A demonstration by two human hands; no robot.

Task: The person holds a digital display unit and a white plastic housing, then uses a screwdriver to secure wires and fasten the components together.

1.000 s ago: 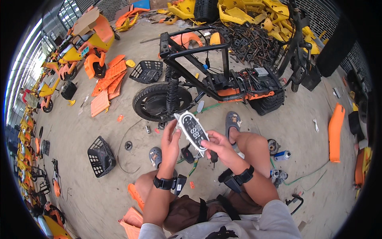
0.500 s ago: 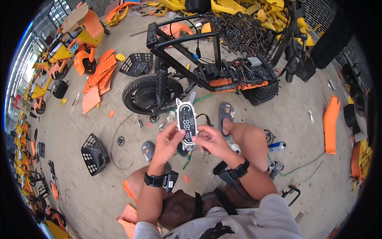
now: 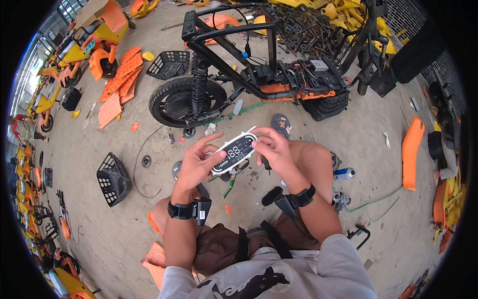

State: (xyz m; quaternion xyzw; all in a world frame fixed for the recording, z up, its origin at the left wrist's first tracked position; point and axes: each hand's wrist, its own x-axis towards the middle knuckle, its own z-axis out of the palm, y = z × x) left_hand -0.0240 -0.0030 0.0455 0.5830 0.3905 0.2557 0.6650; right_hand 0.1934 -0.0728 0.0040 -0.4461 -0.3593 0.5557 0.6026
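A scooter instrument display (image 3: 235, 152), oval with a white rim and a dark face, is held up in front of me, slanting up to the right. My left hand (image 3: 201, 158) has its thumb on the lower left end, with the other fingers partly spread. At the upper right end, my right hand (image 3: 271, 149) pinches the rim between thumb and fingers. A black cable end hangs by the right fingers. Beyond both hands stands a stripped scooter frame (image 3: 239, 94), black, with its rear wheel (image 3: 186, 102) to the left and bare electrics showing.
Black plastic baskets (image 3: 113, 179) lie to the left. A spray can (image 3: 344, 173) and an orange panel (image 3: 412, 153) are on the right. Small gears (image 3: 146, 161) and a green strap (image 3: 229, 188) lie on the floor. Parked yellow scooters line the left; scrap parts pile up behind.
The display has turned from upright to slanting, its top tipped to the right. My right hand has moved up to that end, and my left fingers have spread.
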